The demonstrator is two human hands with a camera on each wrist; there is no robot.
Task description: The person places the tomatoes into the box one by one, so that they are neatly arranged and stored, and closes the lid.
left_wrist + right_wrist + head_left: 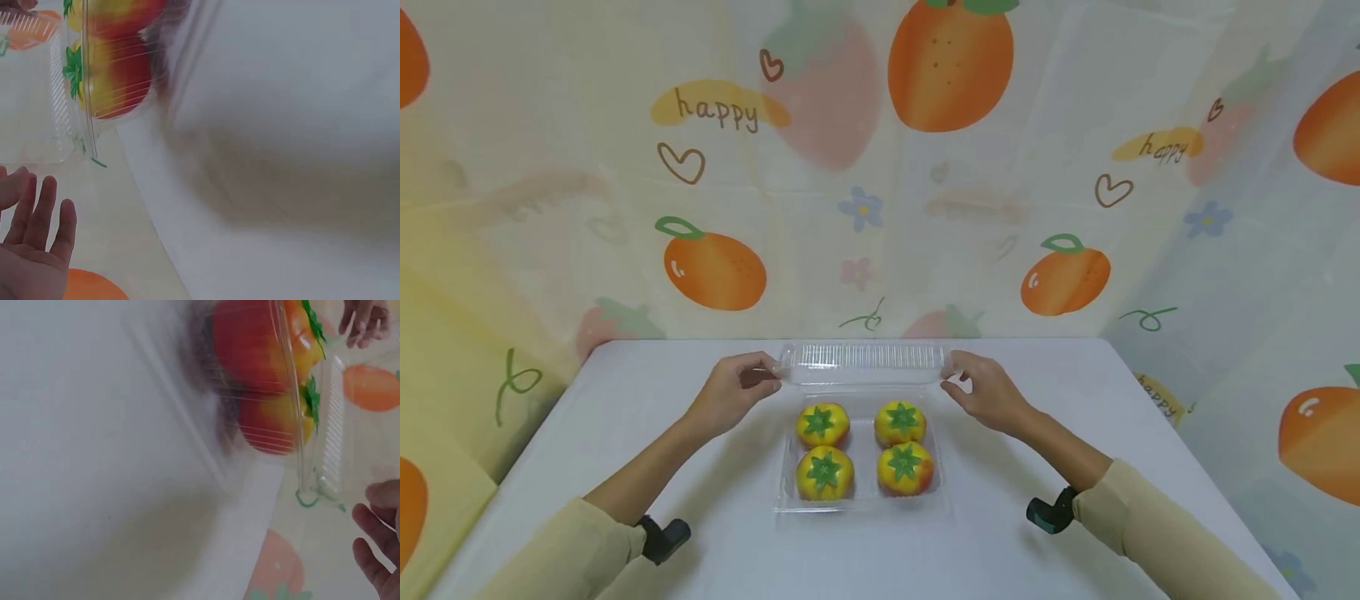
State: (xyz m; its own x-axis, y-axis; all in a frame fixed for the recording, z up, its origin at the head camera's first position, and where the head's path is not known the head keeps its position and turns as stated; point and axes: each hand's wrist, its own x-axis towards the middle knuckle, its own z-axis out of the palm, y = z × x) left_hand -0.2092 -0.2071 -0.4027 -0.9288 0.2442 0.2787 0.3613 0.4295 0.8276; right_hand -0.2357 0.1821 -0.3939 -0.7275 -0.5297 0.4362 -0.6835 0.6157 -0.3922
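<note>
A clear plastic clamshell box (861, 506) sits open on the table, its ribbed lid (867, 358) raised along the far side. Inside are several round yellow-and-red fruits (824, 492) with green star-shaped leaf tops, in a left and a right pair. My left hand (730, 393) pinches the lid's left end between thumb and fingers. At the opposite end my right hand (988, 392) pinches the lid likewise. Both wrist views show the box's side wall with red-yellow fruit (122, 78) behind it; the outer fingers (377, 528) of the right hand spread away from the lid.
The box rests on a white-covered table (625, 400). Behind it hangs a curtain (925, 250) printed with oranges, strawberries, hearts and lettering, meeting the table's far edge. A dark wrist camera (664, 540) is strapped at the left sleeve and another (1051, 512) at the right.
</note>
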